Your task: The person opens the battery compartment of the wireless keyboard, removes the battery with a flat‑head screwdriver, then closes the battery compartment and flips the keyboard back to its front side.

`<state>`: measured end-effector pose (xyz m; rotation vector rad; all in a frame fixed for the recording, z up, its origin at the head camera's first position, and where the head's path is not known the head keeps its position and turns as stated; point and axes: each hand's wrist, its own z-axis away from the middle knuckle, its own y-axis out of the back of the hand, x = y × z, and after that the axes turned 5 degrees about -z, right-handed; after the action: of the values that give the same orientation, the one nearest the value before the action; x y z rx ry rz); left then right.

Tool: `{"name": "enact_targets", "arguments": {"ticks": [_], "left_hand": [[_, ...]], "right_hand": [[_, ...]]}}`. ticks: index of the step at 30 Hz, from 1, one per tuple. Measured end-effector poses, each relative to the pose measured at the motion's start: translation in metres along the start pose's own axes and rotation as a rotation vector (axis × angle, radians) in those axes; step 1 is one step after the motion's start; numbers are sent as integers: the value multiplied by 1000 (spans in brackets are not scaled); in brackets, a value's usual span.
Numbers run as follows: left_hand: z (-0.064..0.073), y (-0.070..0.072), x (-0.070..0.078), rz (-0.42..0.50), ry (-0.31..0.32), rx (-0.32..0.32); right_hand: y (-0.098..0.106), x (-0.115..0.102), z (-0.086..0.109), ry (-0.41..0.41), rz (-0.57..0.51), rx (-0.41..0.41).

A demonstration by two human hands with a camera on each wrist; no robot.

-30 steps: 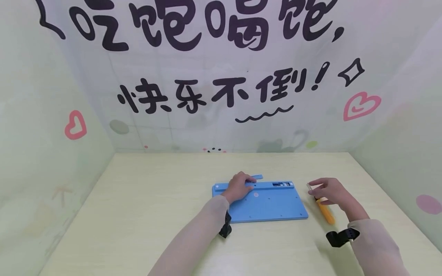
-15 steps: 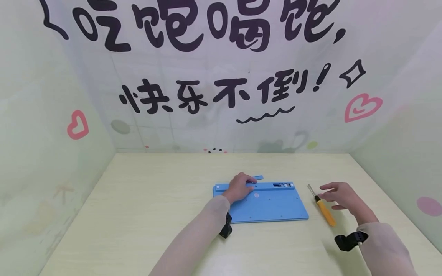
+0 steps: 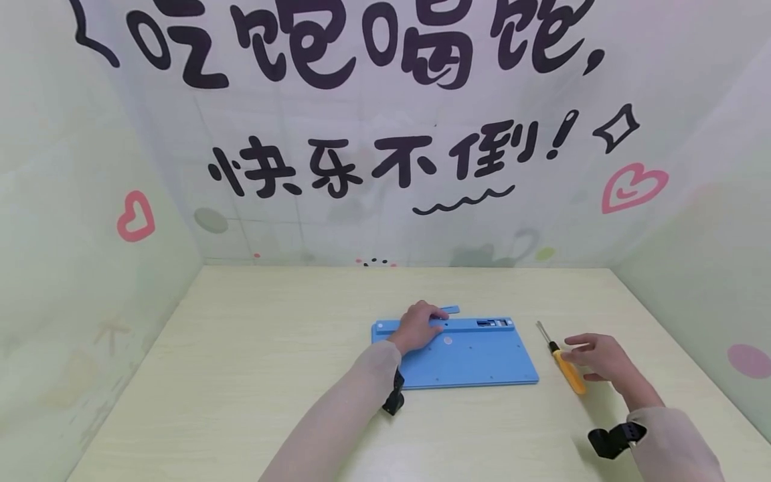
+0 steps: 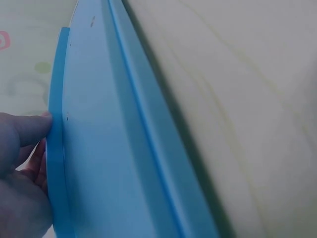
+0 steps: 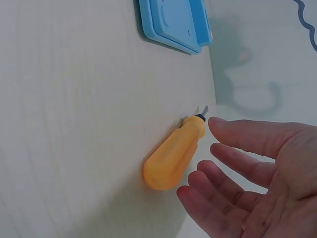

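A light-blue keyboard (image 3: 476, 361) lies face down on the table, its raised bar along the far edge. My left hand (image 3: 415, 326) grips that bar near its middle; in the left wrist view the thumb (image 4: 32, 129) lies against the edge with fingers behind it. At the bar's right end an open battery compartment (image 3: 492, 323) shows. Right of the keyboard lies a screwdriver (image 3: 566, 368) with a yellow handle and metal shaft pointing away. My right hand (image 3: 607, 360) hovers beside the handle, fingers loosely bent and holding nothing, as the right wrist view shows.
A small blue cover (image 3: 450, 309) lies just behind the keyboard, partly hidden by my left hand. The pale wooden table (image 3: 241, 375) is bounded by a printed back wall (image 3: 337, 227) and side walls. Black cameras sit on both wrists.
My right hand has drawn back from over the screwdriver's shaft, rightward and toward me, to beside its handle. My left hand and the keyboard have stayed in place.
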<state>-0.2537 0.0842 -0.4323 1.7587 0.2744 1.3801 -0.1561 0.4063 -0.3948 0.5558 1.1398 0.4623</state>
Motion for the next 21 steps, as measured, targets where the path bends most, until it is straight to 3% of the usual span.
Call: {"name": "enact_targets", "arguments": {"ticks": [5, 21], "left_hand": [[0, 0, 0, -5, -7, 5], [0, 0, 1, 9, 17, 2]], "right_hand": [[-5, 6, 2, -29, 24, 18], [-17, 13, 2, -16, 53, 60]]}}
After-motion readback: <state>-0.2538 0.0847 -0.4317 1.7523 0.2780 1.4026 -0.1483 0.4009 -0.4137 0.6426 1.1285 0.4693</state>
